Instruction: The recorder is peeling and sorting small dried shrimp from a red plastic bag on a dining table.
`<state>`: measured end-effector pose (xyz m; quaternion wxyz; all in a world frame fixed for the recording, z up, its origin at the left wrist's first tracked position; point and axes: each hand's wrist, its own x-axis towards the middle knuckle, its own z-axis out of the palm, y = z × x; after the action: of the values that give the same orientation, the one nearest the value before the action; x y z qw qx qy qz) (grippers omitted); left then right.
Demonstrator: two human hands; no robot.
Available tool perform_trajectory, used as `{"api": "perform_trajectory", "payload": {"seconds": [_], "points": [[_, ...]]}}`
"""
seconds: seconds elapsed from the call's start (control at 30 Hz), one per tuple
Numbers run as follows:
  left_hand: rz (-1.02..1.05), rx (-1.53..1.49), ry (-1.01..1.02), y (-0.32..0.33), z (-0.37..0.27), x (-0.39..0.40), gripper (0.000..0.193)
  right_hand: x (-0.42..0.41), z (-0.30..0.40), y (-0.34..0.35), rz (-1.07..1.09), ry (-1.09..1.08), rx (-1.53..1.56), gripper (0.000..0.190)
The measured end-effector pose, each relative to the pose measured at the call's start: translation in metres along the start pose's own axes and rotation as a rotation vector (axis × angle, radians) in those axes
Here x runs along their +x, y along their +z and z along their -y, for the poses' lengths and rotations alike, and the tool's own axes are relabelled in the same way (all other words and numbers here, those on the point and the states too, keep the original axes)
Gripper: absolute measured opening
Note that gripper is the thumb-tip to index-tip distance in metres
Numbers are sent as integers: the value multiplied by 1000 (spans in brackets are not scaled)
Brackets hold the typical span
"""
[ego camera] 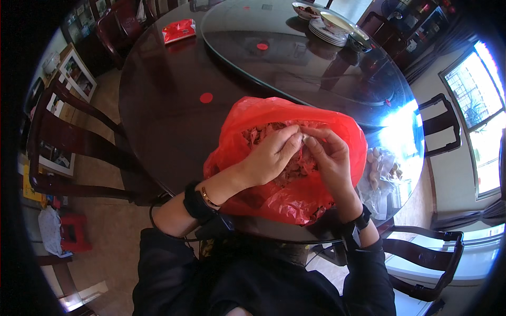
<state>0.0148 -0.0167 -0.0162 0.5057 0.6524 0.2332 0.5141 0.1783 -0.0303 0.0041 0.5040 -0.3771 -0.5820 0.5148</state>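
A red plastic bag (245, 112) lies spread wide at the table's near edge, with many brown, shell-like pieces (290, 173) inside it. Over its mouth my left hand (272, 156) and my right hand (328, 152) meet at the fingertips. Pinched between them is a small pale piece (304, 137), mostly covered by the fingers; its kind cannot be told. To the right of the red bag, a clear plastic bag (379, 170) holds pale, lumpy pieces.
The round dark table (158, 118) carries a glass turntable (253, 67). On it stand stacked plates (326, 33) and bowls (336, 21). A red packet (179, 31) lies at the far left. Wooden chairs (79, 138) surround the table.
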Motion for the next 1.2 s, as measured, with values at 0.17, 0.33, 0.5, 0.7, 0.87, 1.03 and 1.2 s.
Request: {"api": "perform_trajectory", "payload": {"seconds": [0.17, 0.33, 0.5, 0.7, 0.87, 1.03, 1.2], "points": [[-37, 91, 37, 1, 11, -1, 24, -1, 0, 3, -23, -2, -59, 20], [63, 79, -26, -8, -5, 3, 25, 0, 2, 6, -39, -2, 20, 22], [53, 81, -181, -8, -12, 2, 17, -2, 7, 6, -45, -37, -103, 22], [120, 116, -222, -6, -3, 1, 16, -1, 7, 5, -153, -25, -92, 20], [156, 325, -310, -6, -3, -2, 20, 6, 1, -6, -189, 62, 401, 20], [57, 301, -170, -2, -11, 6, 24, 3, 7, -9, -80, 66, 459, 18], [86, 113, -61, 1, -9, 6, 19, 1, 3, 1, -33, 22, 39, 26]]}}
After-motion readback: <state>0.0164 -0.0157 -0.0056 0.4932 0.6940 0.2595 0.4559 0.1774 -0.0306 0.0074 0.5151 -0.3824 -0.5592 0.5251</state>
